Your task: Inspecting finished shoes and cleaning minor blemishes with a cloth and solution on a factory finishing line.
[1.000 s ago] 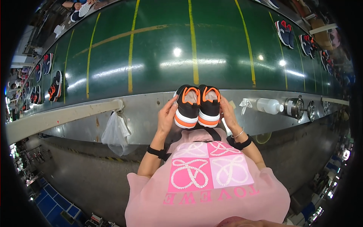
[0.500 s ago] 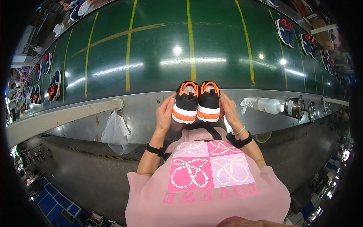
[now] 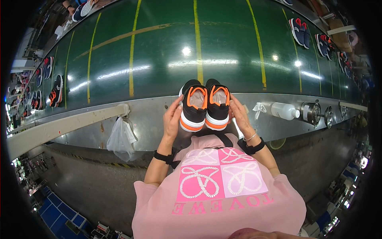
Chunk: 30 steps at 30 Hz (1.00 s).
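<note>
Two black sneakers with orange linings and white-and-orange soles are held side by side at the near edge of the belt, heels toward me. My left hand [image 3: 172,118] grips the outer side of the left sneaker [image 3: 192,113], fingers along its flank. On the other side, my right hand [image 3: 241,115] grips the right sneaker [image 3: 217,113] the same way. Both openings face up and show pale insides. The toes point away over the green belt, and the sneakers' inner sides nearly touch. My fingertips are partly hidden behind the shoes.
A green conveyor belt [image 3: 167,44] with yellow cross lines runs along a metal ledge [image 3: 151,104]. More shoes stand on it at left and right. On the ledge are a white bottle [image 3: 284,111] and a metal canister [image 3: 310,113]. A plastic bag [image 3: 120,140] hangs from a beige bar [image 3: 67,125].
Both sneakers have tilted, so their toes and openings show more and their heel soles less. My hands stay at their sides. The belt's yellow lines have shifted slightly left.
</note>
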### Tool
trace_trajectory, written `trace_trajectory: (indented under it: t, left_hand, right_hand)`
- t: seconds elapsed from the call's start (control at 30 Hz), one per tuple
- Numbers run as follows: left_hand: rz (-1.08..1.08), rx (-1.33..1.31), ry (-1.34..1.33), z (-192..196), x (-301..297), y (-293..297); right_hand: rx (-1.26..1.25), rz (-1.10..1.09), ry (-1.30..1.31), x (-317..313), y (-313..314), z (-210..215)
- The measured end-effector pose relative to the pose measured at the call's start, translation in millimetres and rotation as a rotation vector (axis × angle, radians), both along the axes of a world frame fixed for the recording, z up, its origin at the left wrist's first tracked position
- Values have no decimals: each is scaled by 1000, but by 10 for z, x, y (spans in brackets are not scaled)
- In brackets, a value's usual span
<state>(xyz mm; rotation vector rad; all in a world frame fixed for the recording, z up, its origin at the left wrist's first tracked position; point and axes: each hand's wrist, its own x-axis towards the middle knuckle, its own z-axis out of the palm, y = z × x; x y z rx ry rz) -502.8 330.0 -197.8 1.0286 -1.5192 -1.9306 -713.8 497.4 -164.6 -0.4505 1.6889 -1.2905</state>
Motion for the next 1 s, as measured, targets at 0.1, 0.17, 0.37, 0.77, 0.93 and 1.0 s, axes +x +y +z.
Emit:
trace_trajectory:
  t: [0.1,0.17,0.37,0.77,0.93,1.0]
  left_hand:
    - [45,-83,35,-59,10,-34]
    - [-101,-263,-269,-315,84,-86]
    - [-205,-224,-441,-504,190,-46]
    - [-541,-851,-565,72,-97,462]
    - [-536,-696,-643,58,-296,443]
    - [-495,-682,-673,13,-343,454]
  right_hand:
    - [-61,16,-17,39,-75,-120]
    - [-19,55,274,67,-83,-394]
    - [69,202,237,67,197,-576]
    - [304,161,125,62,338,-1291]
    - [312,97,-129,-91,247,-1363]
    - [312,107,-119,-65,228,-1302]
